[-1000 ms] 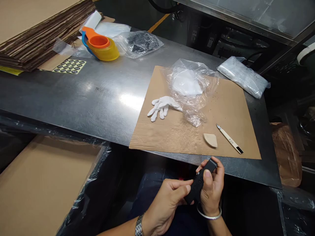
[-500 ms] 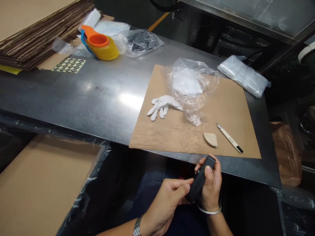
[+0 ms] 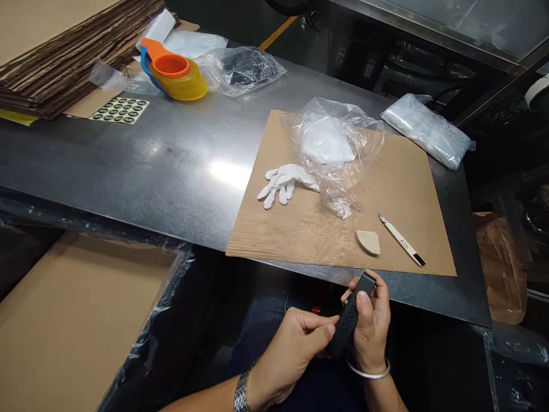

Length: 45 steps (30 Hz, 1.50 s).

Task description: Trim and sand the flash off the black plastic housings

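A black elongated plastic part (image 3: 350,315) with raised BOSCH lettering is held at a tilt in front of the table edge. My right hand (image 3: 372,320) wraps around its upper end, thumb pressed on the face. At the lower left edge of the part, the thumb and forefinger of my left hand (image 3: 295,349) are pinched together against it. Just beyond my hands, a beige wedge-shaped pad (image 3: 368,242) lies on a cardboard sheet (image 3: 291,240). Right of the pad rests a craft knife (image 3: 401,239) marked A26, its blade pointing away.
A white glove (image 3: 286,182) and a crumpled clear bag (image 3: 330,143) with white material lie on the cardboard. A wrapped packet (image 3: 429,130) sits at the back right. Farther left are a tape dispenser (image 3: 175,71), a sticker sheet (image 3: 121,110) and stacked cardboard (image 3: 64,63).
Both hands and the black part keep nearly the same pose, shifted very slightly to the right. The view has tilted a little; the things on the table have stayed put.
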Each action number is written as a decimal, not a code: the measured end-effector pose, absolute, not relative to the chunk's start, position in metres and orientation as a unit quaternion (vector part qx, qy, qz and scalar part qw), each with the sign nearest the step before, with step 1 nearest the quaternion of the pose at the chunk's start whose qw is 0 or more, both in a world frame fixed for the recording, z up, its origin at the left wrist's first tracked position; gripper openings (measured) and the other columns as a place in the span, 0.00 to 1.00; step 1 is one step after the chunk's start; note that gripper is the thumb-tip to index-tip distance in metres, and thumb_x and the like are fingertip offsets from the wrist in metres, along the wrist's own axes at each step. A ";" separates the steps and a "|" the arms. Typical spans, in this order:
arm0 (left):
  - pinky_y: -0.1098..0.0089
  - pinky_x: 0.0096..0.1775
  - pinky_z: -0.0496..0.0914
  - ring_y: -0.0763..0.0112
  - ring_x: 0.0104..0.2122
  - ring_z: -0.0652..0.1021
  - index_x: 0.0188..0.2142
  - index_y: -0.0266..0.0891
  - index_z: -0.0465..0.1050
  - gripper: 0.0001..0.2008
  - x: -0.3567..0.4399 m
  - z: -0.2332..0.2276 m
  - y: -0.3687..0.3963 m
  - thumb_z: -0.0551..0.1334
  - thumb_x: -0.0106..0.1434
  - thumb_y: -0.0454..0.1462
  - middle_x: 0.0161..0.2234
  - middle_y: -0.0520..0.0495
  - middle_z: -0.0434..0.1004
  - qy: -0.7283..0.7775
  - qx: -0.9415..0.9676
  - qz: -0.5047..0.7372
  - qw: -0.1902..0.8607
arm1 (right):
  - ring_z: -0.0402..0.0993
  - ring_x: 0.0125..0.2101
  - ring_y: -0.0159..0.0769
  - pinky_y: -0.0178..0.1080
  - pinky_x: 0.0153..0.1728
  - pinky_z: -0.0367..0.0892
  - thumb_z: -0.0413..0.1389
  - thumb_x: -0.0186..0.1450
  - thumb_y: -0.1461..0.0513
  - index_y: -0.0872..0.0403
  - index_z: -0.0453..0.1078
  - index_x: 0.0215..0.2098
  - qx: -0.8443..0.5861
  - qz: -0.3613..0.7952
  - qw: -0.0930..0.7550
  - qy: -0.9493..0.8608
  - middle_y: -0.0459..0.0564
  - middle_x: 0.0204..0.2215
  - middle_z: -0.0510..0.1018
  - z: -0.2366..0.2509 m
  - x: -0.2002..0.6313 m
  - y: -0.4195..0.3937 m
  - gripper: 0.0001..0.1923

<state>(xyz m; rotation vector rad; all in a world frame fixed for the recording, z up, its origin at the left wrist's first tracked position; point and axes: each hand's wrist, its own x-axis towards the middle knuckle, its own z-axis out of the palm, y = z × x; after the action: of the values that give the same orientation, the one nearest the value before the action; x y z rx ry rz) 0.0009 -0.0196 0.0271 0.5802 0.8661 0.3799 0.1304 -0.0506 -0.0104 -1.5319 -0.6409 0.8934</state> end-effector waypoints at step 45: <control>0.64 0.46 0.66 0.68 0.36 0.72 0.51 0.39 0.68 0.22 -0.005 0.012 -0.033 0.62 0.57 0.42 0.44 0.43 0.74 0.421 0.360 0.226 0.801 | 0.68 0.31 0.31 0.35 0.32 0.65 0.50 0.62 0.57 0.48 0.59 0.52 -0.434 0.559 0.690 -0.152 0.48 0.38 0.71 -0.004 0.128 -0.034 0.19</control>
<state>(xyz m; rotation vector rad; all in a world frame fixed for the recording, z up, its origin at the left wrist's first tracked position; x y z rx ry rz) -0.0051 -0.0328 0.0116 0.7716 0.9025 0.4839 0.1281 -0.0337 -0.0042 -0.9711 -0.3405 1.2505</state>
